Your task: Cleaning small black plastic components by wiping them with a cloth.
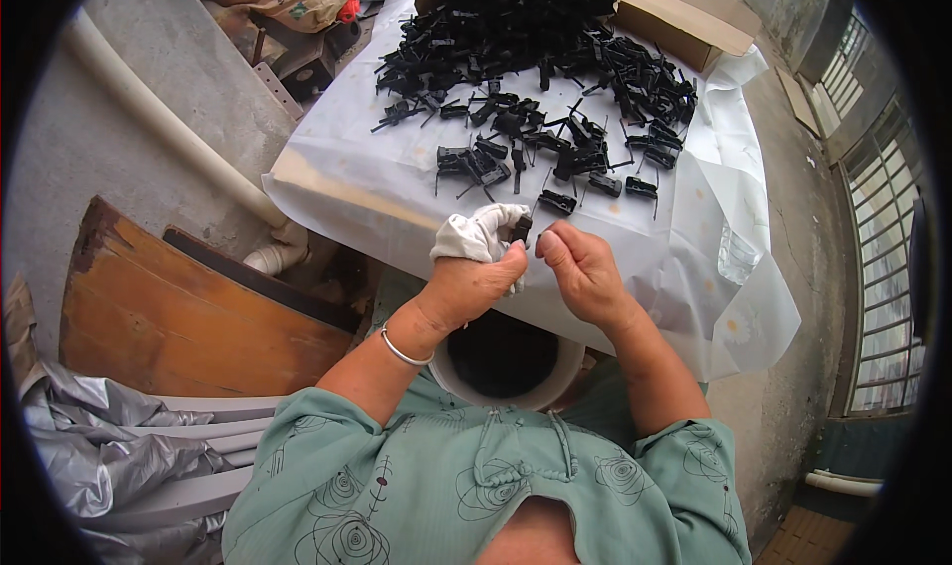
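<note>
My left hand (pixel 470 280), partly covered by a white cloth glove (pixel 474 234), grips a small black plastic part (pixel 521 229) between thumb and fingers. Close beside it, my right hand (pixel 587 280) is closed in a pinch; whatever it holds is hidden by the fingers. Both hands are over the near edge of a table with a white plastic cover (pixel 684 307). Just beyond them lie loose black plastic parts with thin stems, such as one black piece (pixel 557 201). Farther back they form a large heap (pixel 466 50).
Below my hands stands a white bucket (pixel 569 372) with a dark inside. An open cardboard box (pixel 674 20) sits at the table's far right. To the left are a wooden board (pixel 188 307), a pale pipe (pixel 169 119) and silver sheeting (pixel 109 436). A barred window (pixel 883 258) is at right.
</note>
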